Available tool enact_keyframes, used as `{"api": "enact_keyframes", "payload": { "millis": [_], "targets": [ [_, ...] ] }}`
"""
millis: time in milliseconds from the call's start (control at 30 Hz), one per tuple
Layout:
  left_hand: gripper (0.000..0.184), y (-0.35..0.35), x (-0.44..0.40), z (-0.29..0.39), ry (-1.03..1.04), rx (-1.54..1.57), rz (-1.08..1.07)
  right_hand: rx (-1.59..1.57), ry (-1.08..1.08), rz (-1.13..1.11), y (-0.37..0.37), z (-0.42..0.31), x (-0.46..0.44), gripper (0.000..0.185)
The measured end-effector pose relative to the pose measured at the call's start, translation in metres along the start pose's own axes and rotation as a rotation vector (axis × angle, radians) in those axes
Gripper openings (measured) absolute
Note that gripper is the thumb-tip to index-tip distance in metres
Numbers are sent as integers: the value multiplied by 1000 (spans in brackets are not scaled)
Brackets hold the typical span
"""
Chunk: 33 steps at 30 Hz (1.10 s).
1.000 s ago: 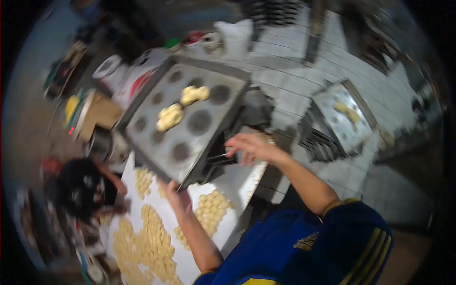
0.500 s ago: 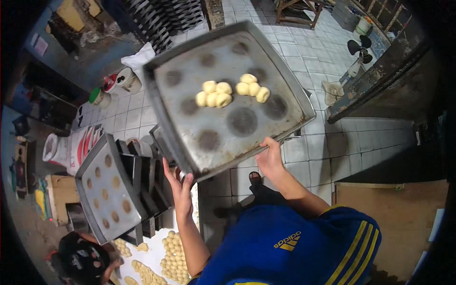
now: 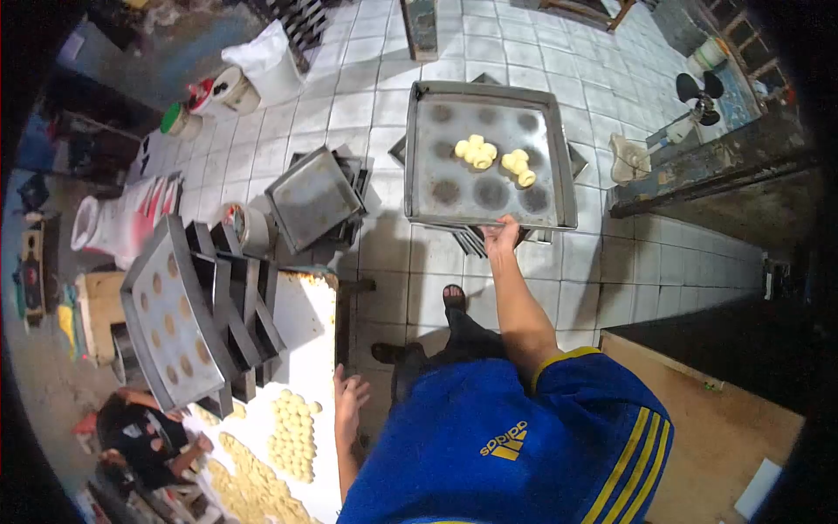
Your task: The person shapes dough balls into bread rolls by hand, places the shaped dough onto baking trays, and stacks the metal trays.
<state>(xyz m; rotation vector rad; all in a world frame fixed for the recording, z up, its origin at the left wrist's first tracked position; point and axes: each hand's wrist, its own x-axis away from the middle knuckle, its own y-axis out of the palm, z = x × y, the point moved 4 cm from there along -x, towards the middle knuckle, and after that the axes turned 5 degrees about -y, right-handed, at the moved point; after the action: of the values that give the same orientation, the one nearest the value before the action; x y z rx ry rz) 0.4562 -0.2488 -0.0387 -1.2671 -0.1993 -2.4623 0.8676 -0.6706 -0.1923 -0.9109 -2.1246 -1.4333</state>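
My right hand [image 3: 501,236] grips the near rim of a square metal baking tray [image 3: 480,214], thumb on the edge. Two clumps of pale dough balls, the left clump [image 3: 477,153] and the right clump [image 3: 518,168], lie on the tray among dark round stains. Beneath the tray, corners of other stacked trays [image 3: 471,242] stick out; whether it rests fully on them I cannot tell. My left hand [image 3: 350,403] is off the tray, fingers apart and holding nothing, beside the edge of the white table [image 3: 307,327].
On the table are rows of dough balls [image 3: 292,434], flattened dough [image 3: 249,485] and a leaning stack of stained trays [image 3: 170,323]. Another tray stack [image 3: 314,201] stands on the floor. A co-worker [image 3: 144,437] sits at lower left. Buckets [image 3: 236,90] and a fan [image 3: 698,98] stand farther off.
The tray has moved away and to the right, down over the floor stack. My left hand has let go of it and drawn back toward the table. My right hand still holds the rim.
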Motion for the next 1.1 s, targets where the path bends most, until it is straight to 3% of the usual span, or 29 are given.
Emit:
{"api": "enact_keyframes", "payload": {
  "millis": [33,100,133,200,267,333,367,400,433,500,567,700,767,833,900,1033,1100],
  "targets": [
    [73,-13,0,-28,-5,110,-66,18,13,10,-4,4,-1,25],
    [61,-38,2,-77,-198,160,83,185,-48,60,-15,4,-1,22],
    [60,-60,-8,-117,-234,137,90,313,-75,32,-29,6,-12,29],
    [58,-82,-4,-162,-307,83,134,626,129,-57,-27,-11,24,51],
    [56,-96,24,-183,-330,72,281,1074,343,-299,-14,-37,54,76],
    [53,-100,55,-194,-288,82,466,1220,474,-316,-21,-35,47,62],
    [48,-120,49,-220,-57,-53,566,1294,368,-658,-41,-40,33,49],
    [46,-141,39,-257,24,13,635,1206,445,-448,-31,-30,62,41],
    [50,-153,48,-248,88,-136,780,1389,576,-641,-28,-17,62,37],
    [58,-188,53,-266,18,-212,913,1715,531,-533,-6,9,123,35],
    [60,-219,74,-248,-82,-208,1052,1723,781,-579,-29,49,117,35],
    [66,-310,100,-303,-4,-34,1300,2149,821,-668,-33,140,200,34],
    [71,-346,127,-314,-92,-46,1321,2502,647,-977,-27,188,245,24],
    [77,-389,134,-342,-41,-139,1393,2474,699,-947,-34,228,273,23],
    [82,-414,150,-345,-103,-137,1348,2438,643,-1197,-12,271,332,25],
    [85,-449,151,-351,-73,-319,1244,2401,706,-1378,-5,325,384,17],
    [78,-460,144,-352,19,-362,1093,2436,695,-1423,-3,343,404,17]
  ]
}}
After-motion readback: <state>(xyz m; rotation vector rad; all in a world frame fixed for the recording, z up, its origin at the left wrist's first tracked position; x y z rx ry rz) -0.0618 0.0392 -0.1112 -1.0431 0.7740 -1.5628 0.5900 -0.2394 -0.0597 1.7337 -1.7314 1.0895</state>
